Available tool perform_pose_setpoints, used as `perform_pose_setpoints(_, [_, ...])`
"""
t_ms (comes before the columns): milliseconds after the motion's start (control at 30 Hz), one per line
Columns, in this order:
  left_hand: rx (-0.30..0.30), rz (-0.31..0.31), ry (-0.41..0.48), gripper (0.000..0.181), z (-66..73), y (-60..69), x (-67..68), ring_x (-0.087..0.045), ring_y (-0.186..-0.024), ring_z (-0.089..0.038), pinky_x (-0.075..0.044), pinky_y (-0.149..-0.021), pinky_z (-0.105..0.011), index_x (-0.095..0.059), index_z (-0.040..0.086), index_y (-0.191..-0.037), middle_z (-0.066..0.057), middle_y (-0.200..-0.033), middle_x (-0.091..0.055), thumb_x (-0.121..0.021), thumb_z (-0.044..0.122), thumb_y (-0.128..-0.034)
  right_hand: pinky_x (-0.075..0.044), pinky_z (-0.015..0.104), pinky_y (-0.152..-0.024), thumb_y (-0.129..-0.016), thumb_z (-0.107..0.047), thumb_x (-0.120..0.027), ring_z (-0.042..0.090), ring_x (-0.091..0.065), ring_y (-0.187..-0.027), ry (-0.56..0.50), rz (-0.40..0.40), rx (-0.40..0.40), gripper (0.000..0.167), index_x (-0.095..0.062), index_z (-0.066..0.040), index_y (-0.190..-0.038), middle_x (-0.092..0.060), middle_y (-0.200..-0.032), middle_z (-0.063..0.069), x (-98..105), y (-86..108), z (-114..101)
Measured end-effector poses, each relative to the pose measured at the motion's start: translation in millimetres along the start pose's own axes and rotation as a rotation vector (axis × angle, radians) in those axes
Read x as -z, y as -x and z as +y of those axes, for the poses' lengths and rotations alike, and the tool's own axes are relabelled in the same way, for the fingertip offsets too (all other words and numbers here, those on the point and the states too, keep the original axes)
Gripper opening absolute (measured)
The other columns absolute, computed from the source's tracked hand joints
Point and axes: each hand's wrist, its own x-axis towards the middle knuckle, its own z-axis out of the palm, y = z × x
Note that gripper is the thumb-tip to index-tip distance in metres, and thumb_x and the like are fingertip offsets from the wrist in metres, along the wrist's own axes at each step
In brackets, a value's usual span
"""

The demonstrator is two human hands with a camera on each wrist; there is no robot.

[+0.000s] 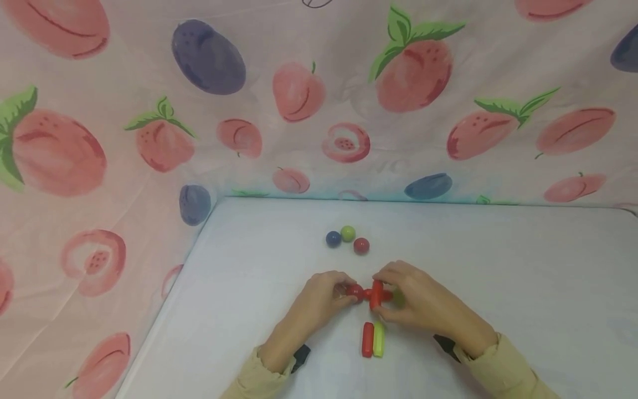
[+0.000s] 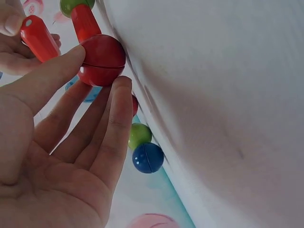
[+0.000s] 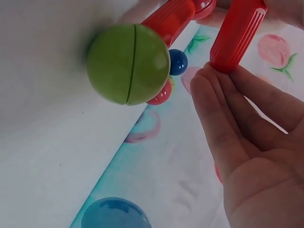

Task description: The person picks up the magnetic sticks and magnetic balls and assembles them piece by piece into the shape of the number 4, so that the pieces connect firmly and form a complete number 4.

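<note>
My left hand (image 1: 319,299) pinches a red ball (image 2: 102,59) between thumb and fingers. From that ball a red stick (image 2: 85,23) runs to a green ball (image 3: 128,64) at its far end, all lying low over the white tabletop. My right hand (image 1: 423,296) holds a second red stick (image 3: 237,35) by its two ends, thumb at one and fingertips at the other. This stick stands crosswise over the first one; whether the two touch cannot be told. In the head view the right fingers partly cover the green ball.
Farther back on the white table (image 1: 264,244) a blue ball (image 1: 333,239), a green ball (image 1: 348,233) and a red ball (image 1: 361,245) sit close together. Nearer, a red stick (image 1: 368,339) lies beside a yellow-green stick (image 1: 379,339). Fruit-patterned cloth (image 1: 344,83) hangs behind and left.
</note>
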Motion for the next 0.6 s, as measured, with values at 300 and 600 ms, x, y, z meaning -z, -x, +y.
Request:
perform_pose_setpoints(300, [-0.015, -0.002, 0.011, 0.028, 1.1, 0.0, -1.5, -0.064, -0.087, -0.007, -0.054, -0.08, -0.023, -0.074, 0.017, -0.111, 0.007, -0.097, -0.073, -0.079, 0.024, -0.0847, -0.058, 0.034, -0.086, -0.076, -0.031, -0.085, 0.015, -0.06, -0.093, 0.012, 0.044, 0.024, 0.043, -0.071, -0.012, -0.111, -0.066, -0.1, -0.007, -2, -5.9, 3])
perform_pose_setpoints(600, [0.028, 0.012, 0.018, 0.024, 2.6, 1.5, -2.2, -0.063, -0.082, -0.007, -0.054, -0.077, -0.023, -0.074, 0.015, -0.104, 0.005, -0.093, -0.073, -0.081, 0.026, -0.0834, -0.057, 0.035, -0.087, -0.077, -0.029, -0.084, 0.016, -0.059, -0.095, 0.036, 0.046, 0.019, 0.043, -0.071, -0.009, -0.113, -0.067, -0.102, -0.002, -5, -11.7, 4])
